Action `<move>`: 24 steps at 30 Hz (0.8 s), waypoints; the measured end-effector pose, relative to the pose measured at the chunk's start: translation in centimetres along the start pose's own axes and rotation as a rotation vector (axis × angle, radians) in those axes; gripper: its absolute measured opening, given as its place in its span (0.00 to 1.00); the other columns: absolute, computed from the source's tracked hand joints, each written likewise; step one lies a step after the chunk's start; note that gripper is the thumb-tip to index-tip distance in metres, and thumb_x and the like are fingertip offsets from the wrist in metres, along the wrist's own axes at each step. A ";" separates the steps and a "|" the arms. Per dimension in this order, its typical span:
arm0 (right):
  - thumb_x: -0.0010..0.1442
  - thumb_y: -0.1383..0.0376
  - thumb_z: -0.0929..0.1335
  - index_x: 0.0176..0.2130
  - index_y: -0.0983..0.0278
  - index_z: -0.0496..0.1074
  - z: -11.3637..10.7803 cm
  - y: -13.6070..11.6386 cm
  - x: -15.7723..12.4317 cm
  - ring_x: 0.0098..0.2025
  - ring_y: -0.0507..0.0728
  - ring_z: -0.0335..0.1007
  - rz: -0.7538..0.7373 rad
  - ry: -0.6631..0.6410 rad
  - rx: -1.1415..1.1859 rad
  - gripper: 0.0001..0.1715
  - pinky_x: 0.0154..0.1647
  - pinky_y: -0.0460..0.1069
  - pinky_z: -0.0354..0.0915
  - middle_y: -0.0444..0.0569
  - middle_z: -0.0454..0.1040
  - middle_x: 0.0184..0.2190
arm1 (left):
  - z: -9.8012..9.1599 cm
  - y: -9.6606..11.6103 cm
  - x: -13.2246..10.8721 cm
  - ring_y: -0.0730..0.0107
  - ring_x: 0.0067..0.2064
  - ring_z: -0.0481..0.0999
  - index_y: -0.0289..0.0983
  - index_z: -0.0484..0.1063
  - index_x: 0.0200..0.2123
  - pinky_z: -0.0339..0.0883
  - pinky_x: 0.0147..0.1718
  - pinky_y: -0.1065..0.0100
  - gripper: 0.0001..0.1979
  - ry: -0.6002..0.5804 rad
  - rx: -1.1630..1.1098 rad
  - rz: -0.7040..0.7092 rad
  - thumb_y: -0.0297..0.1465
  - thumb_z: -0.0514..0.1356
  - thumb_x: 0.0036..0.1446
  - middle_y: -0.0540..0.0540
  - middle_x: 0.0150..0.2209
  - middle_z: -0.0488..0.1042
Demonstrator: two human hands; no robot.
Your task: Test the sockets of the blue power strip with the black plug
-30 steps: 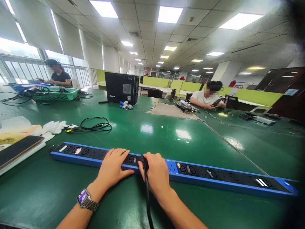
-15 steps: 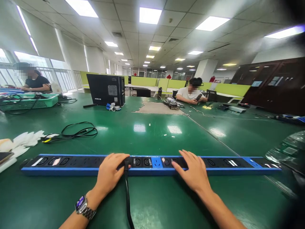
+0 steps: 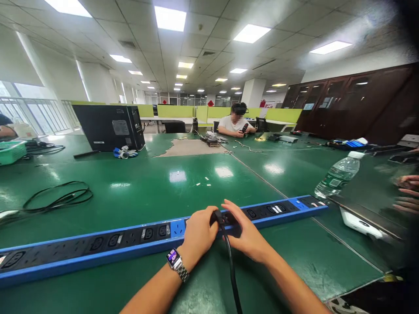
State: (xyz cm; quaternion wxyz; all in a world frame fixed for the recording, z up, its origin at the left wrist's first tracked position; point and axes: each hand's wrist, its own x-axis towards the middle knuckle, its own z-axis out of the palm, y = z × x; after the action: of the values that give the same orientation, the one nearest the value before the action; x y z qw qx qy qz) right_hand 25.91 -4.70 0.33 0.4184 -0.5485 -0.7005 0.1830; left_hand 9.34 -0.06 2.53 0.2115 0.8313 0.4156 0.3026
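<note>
A long blue power strip (image 3: 131, 248) with black socket faces lies across the green table, angled up towards the right. My left hand (image 3: 199, 231), with a watch (image 3: 176, 264) on its wrist, is closed on the black plug (image 3: 218, 216) of a power cord. The plug is over the strip, just right of a blue socket (image 3: 177, 228); whether it is seated in a socket is hidden. From it the cord (image 3: 231, 270) runs down towards me. Close by on the right, my right hand (image 3: 247, 237) has thumb and fingers apart around the strip, holding nothing.
A water bottle (image 3: 340, 174) stands beyond the strip's right end, near a dark flat board (image 3: 363, 213) over a white device (image 3: 360, 224). Another person's hand (image 3: 407, 194) is at the right edge. Further back are a black computer case (image 3: 108, 126), a coiled cable (image 3: 62, 198) and a seated person (image 3: 235, 124).
The view has turned right. My left hand has carried the plug rightward along the strip, past the blue socket. Both hands are now close together, and the bottle is fully in view.
</note>
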 end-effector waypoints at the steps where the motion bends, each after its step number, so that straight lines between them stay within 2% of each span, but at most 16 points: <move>1: 0.49 0.62 0.72 0.60 0.59 0.62 0.1 0.0 0.0 0.67 0.64 0.53 -0.004 -0.002 0.010 0.40 0.65 0.63 0.55 0.58 0.56 0.66 | 0.3 0.1 0.1 0.59 0.43 0.78 0.40 0.72 0.48 0.70 0.42 0.62 0.15 -0.006 0.010 -0.022 0.25 0.57 0.57 0.45 0.42 0.80; 7: 0.51 0.58 0.72 0.60 0.60 0.63 0.8 -0.1 0.0 0.66 0.65 0.56 -0.070 0.046 0.017 0.39 0.64 0.63 0.57 0.59 0.58 0.65 | 0.2 -0.1 0.1 0.58 0.40 0.78 0.40 0.71 0.47 0.69 0.37 0.63 0.12 -0.032 0.164 -0.035 0.29 0.58 0.59 0.45 0.38 0.80; 11: 0.56 0.56 0.70 0.58 0.60 0.66 1.2 -0.4 0.6 0.62 0.63 0.62 -0.124 0.102 -0.071 0.32 0.62 0.62 0.61 0.57 0.65 0.60 | 0.3 -0.1 0.6 0.59 0.43 0.78 0.40 0.70 0.45 0.69 0.43 0.61 0.10 -0.067 0.194 0.024 0.29 0.58 0.59 0.44 0.40 0.80; 13: 0.58 0.56 0.69 0.56 0.61 0.68 1.8 -0.4 1.0 0.58 0.61 0.67 -0.136 0.139 -0.138 0.28 0.59 0.60 0.64 0.56 0.71 0.55 | 0.3 -0.1 0.4 0.57 0.49 0.76 0.39 0.68 0.50 0.65 0.52 0.55 0.16 -0.090 0.191 0.060 0.27 0.59 0.58 0.42 0.47 0.78; 15: 0.61 0.56 0.67 0.53 0.61 0.71 2.6 -0.1 1.2 0.52 0.60 0.72 -0.158 0.187 -0.195 0.22 0.55 0.59 0.68 0.54 0.76 0.50 | -0.4 -0.4 -0.4 0.53 0.58 0.70 0.37 0.62 0.58 0.59 0.58 0.48 0.27 -0.092 0.190 0.101 0.31 0.63 0.55 0.37 0.56 0.72; 17: 0.63 0.57 0.65 0.50 0.60 0.73 3.1 0.4 1.1 0.47 0.60 0.75 -0.175 0.262 -0.233 0.18 0.51 0.58 0.70 0.53 0.78 0.45 | -2.2 -1.8 -2.1 0.49 0.63 0.63 0.37 0.57 0.63 0.55 0.61 0.45 0.39 -0.041 0.191 0.158 0.37 0.67 0.51 0.35 0.62 0.65; 18: 0.63 0.56 0.65 0.49 0.60 0.73 3.2 0.6 1.0 0.46 0.60 0.75 -0.178 0.295 -0.248 0.18 0.50 0.58 0.71 0.53 0.78 0.44 | -3.6 -3.0 -3.4 0.49 0.63 0.62 0.39 0.58 0.63 0.56 0.61 0.45 0.39 0.003 0.200 0.186 0.39 0.68 0.51 0.37 0.62 0.66; 20: 0.62 0.55 0.65 0.47 0.60 0.74 3.0 0.7 0.8 0.44 0.60 0.76 -0.190 0.324 -0.269 0.17 0.48 0.57 0.71 0.52 0.79 0.43 | -7.4 -6.6 -6.5 0.50 0.62 0.65 0.42 0.66 0.57 0.58 0.60 0.46 0.27 0.121 0.251 0.205 0.39 0.64 0.55 0.41 0.56 0.73; 22: 0.61 0.55 0.66 0.45 0.60 0.74 2.7 -0.1 0.8 0.42 0.60 0.76 -0.210 0.344 -0.287 0.17 0.46 0.57 0.72 0.52 0.79 0.41 | -11.9 -10.9 -10.0 0.51 0.55 0.73 0.43 0.74 0.48 0.65 0.55 0.46 0.15 0.258 0.328 0.098 0.40 0.59 0.59 0.42 0.49 0.78; 24: 0.61 0.55 0.66 0.44 0.59 0.75 3.4 -2.2 1.1 0.41 0.60 0.76 -0.232 0.383 -0.297 0.15 0.45 0.56 0.71 0.51 0.80 0.40 | -15.8 -15.0 -13.3 0.51 0.48 0.78 0.41 0.75 0.45 0.70 0.50 0.48 0.18 0.359 0.391 -0.050 0.45 0.56 0.60 0.42 0.44 0.80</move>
State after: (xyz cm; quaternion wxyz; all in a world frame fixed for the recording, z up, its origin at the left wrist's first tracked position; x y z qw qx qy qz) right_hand 21.87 -3.69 0.37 0.4764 -0.5447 -0.6857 -0.0781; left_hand -16.10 -0.86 0.66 -0.0230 0.7789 0.5173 0.3538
